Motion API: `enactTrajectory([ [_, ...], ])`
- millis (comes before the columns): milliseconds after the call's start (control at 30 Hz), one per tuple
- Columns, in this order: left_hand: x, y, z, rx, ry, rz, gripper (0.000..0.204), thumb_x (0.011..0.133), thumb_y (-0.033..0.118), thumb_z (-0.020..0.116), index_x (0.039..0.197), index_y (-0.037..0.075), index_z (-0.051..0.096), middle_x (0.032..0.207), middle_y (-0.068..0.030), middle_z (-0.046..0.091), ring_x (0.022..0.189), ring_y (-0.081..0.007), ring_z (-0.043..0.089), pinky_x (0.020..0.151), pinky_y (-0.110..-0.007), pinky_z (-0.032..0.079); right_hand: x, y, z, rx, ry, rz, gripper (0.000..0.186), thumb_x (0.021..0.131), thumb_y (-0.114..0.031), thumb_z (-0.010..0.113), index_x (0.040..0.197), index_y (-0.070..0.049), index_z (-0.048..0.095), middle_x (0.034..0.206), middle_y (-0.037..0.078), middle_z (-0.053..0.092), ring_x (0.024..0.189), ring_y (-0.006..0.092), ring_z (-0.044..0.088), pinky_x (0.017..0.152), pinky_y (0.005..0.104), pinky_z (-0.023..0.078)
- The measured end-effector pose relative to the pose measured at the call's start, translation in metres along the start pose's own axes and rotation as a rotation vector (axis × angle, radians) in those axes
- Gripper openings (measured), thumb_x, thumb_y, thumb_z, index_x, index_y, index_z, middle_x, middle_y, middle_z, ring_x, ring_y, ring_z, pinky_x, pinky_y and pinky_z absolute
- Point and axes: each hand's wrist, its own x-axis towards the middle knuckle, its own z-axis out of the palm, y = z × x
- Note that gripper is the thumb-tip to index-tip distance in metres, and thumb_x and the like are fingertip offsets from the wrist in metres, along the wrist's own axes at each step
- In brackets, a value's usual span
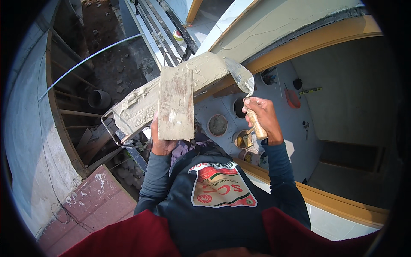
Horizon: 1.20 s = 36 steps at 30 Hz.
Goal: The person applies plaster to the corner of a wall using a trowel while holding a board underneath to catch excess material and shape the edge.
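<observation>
A: What did we see at the far left?

B: A pale wall (30, 141), curved by the lens, and to its right a light-blue pipe (92, 55) slanting up over the ground. We noted a dark bucket (92, 100) below the pipe.

A: And next, toward the centre?

B: A slab (205, 68) coated in pale mortar, running obliquely from lower left to upper right. We found a bent metal rod (114, 138) about its lower left end.

A: How was the left hand (162, 144) placed?

B: It gripped a board (175, 103) near the lower end; we could not see the fingers behind it. The board, rectangular and smeared with mortar, stood in front of the slab and hid part of it.

A: What lay right of that?

B: A pail (209, 125) holding grey material stood on the tiled floor below. Then came the trowel (243, 79), its blade up at the slab's right end; we could not tell whether they touched.

A: And the right hand (263, 115)?

B: It was closed around the trowel's wooden handle. Farther right, on the floor, we marked a red basin (293, 99) and a yellow level (311, 91).
</observation>
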Motion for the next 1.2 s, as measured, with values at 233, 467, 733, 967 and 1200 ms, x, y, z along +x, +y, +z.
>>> enactTrajectory([
  [233, 0.005, 0.003, 0.003, -0.152, -0.079, -0.027, 0.046, 0.101, 0.028, 0.042, 0.139, 0.001, 0.044, 0.126, -0.0141, 0.06, 0.11, -0.026, 0.064, 0.093, -0.04, 0.055, -0.012, 0.005, 0.024, -0.162, 0.049, -0.158, 0.024, 0.093, -0.021, 0.064, 0.092, 0.003, 0.063, 0.072, 0.005, 0.061, 0.053, 0.009, 0.057, 0.045, 0.0256, 0.047],
  [467, 0.005, 0.004, 0.001, -0.131, -0.017, -0.061, 0.046, 0.101, 0.028, 0.042, 0.139, 0.001, 0.043, 0.126, -0.0142, 0.06, 0.11, -0.0263, 0.065, 0.093, -0.041, 0.055, 0.018, 0.005, 0.04, -0.349, 0.093, -0.173, 0.029, 0.092, -0.022, 0.064, 0.085, 0.006, 0.06, 0.06, 0.008, 0.057, 0.051, 0.011, 0.058, 0.045, 0.0292, 0.048],
  [733, 0.001, 0.003, -0.006, -0.08, -0.035, -0.028, 0.045, 0.102, 0.026, 0.042, 0.139, 0.001, 0.043, 0.127, -0.0146, 0.06, 0.11, -0.0263, 0.065, 0.092, -0.041, 0.056, 0.027, -0.003, 0.044, -0.305, 0.114, -0.163, 0.028, 0.092, -0.021, 0.065, 0.083, 0.004, 0.06, 0.062, 0.006, 0.057, 0.051, 0.0107, 0.058, 0.044, 0.0287, 0.049],
  [967, 0.006, 0.004, -0.008, -0.104, -0.124, -0.001, 0.045, 0.101, 0.023, 0.044, 0.139, -0.001, 0.042, 0.128, -0.0156, 0.059, 0.112, -0.0266, 0.064, 0.095, -0.041, 0.054, 0.009, -0.021, 0.04, -0.165, 0.151, -0.183, 0.024, 0.092, -0.021, 0.066, 0.088, 0.003, 0.062, 0.073, 0.004, 0.061, 0.054, 0.0083, 0.058, 0.045, 0.0248, 0.049],
  [1200, 0.01, 0.002, -0.006, -0.164, -0.158, -0.042, 0.046, 0.101, 0.024, 0.043, 0.14, 0.0, 0.041, 0.129, -0.0157, 0.058, 0.113, -0.027, 0.063, 0.096, -0.042, 0.054, -0.011, -0.048, 0.026, -0.068, 0.173, -0.215, 0.024, 0.091, -0.02, 0.068, 0.093, 0.003, 0.065, 0.076, 0.004, 0.063, 0.055, 0.0085, 0.058, 0.045, 0.0235, 0.047],
])
